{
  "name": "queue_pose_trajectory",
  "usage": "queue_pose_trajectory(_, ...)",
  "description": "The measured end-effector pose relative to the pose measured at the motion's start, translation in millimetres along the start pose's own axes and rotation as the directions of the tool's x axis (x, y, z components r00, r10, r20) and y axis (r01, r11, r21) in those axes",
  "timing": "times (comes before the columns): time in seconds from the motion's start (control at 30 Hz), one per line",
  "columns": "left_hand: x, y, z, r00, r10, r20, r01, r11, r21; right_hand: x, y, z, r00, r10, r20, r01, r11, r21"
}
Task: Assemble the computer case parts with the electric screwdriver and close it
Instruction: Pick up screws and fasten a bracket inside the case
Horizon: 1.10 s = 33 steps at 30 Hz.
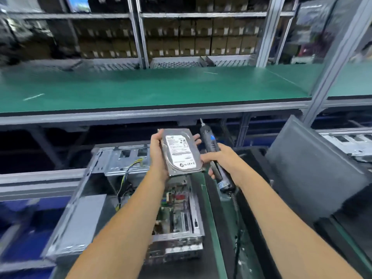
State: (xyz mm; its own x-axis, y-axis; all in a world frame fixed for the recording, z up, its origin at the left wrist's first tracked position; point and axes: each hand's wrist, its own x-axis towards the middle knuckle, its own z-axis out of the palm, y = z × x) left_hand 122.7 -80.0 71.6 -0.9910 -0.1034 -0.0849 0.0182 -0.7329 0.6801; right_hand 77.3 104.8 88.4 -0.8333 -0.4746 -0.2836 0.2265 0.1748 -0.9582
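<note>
My left hand [158, 153] holds a silver hard drive [181, 152] with a white label, lifted above the open computer case [112, 164]. Its fingers wrap round the drive's far edge. My right hand [219, 158] grips a dark electric screwdriver [211, 146] with its bit pointing up and away, just right of the drive. A coiled cord hangs from the tool's rear end. Inside the case lies a green motherboard [177, 214] with yellow and black cables [126, 178] near the drive bay.
A dark side panel [314, 170] leans at the right. A green-topped shelf [153, 87] runs across above the bench, with grey frame posts [334, 63]. Stacked boxes [201, 39] fill racks behind. Another metal chassis [350, 141] sits far right.
</note>
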Motion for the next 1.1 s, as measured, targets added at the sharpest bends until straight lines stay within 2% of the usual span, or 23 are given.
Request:
queue_pose_trajectory(0.1,-23,24,-26,0.999,0.011,-0.037,-0.008,0.996,0.089,2,2,47,0.999,-0.034,-0.004,0.033,0.993,-0.113)
queue_pose_trajectory(0.17,-29,35,-35,0.996,0.004,-0.088,0.021,0.96,0.279,-1,5,73,0.999,-0.05,-0.014,0.048,0.991,-0.126)
queue_pose_trajectory(0.27,-35,43,-38,0.984,-0.045,-0.17,0.143,0.768,0.624,-4,8,101,0.995,-0.07,0.077,0.072,0.997,-0.026)
queue_pose_trajectory(0.33,-34,40,-40,0.95,-0.042,-0.309,0.248,0.702,0.668,-2,11,110,0.993,-0.074,0.094,0.073,0.997,0.01)
queue_pose_trajectory(0.4,-33,34,-41,0.886,0.046,-0.461,0.312,0.677,0.666,1,15,114,0.994,-0.063,0.094,0.062,0.998,0.014)
queue_pose_trajectory(0.47,-31,30,-43,0.846,0.095,-0.525,0.362,0.621,0.696,5,19,114,0.995,-0.031,0.097,0.031,0.999,0.01)
queue_pose_trajectory(0.5,-30,29,-43,0.843,0.075,-0.533,0.389,0.602,0.698,7,21,113,0.995,-0.015,0.102,0.014,1.0,0.008)
queue_pose_trajectory(0.6,-31,32,-48,0.864,-0.099,-0.494,0.436,0.638,0.635,17,26,106,0.996,0.035,0.083,-0.037,0.999,0.024)
queue_pose_trajectory(0.63,-29,35,-53,0.867,-0.113,-0.485,0.431,0.658,0.617,20,28,103,0.997,0.051,0.062,-0.054,0.998,0.042)
queue_pose_trajectory(0.73,-24,43,-71,0.88,-0.024,-0.474,0.372,0.655,0.657,27,33,93,0.994,0.098,0.045,-0.102,0.99,0.102)
queue_pose_trajectory(0.83,-25,55,-83,0.935,-0.011,-0.355,0.312,0.499,0.808,29,37,81,0.985,0.136,0.106,-0.145,0.986,0.08)
queue_pose_trajectory(0.9,-28,67,-82,0.96,-0.092,-0.265,0.279,0.399,0.873,29,37,76,0.974,0.147,0.173,-0.157,0.987,0.042)
queue_pose_trajectory(0.97,-29,76,-80,0.967,-0.178,-0.182,0.233,0.326,0.916,29,36,74,0.955,0.162,0.248,-0.171,0.985,0.014)
queue_pose_trajectory(1.03,-25,81,-76,0.967,-0.231,-0.104,0.173,0.3,0.938,28,34,76,0.94,0.167,0.298,-0.167,0.986,-0.026)
queue_pose_trajectory(1.1,-22,84,-70,0.949,-0.308,-0.065,0.139,0.226,0.964,26,34,80,0.929,0.174,0.327,-0.167,0.985,-0.049)
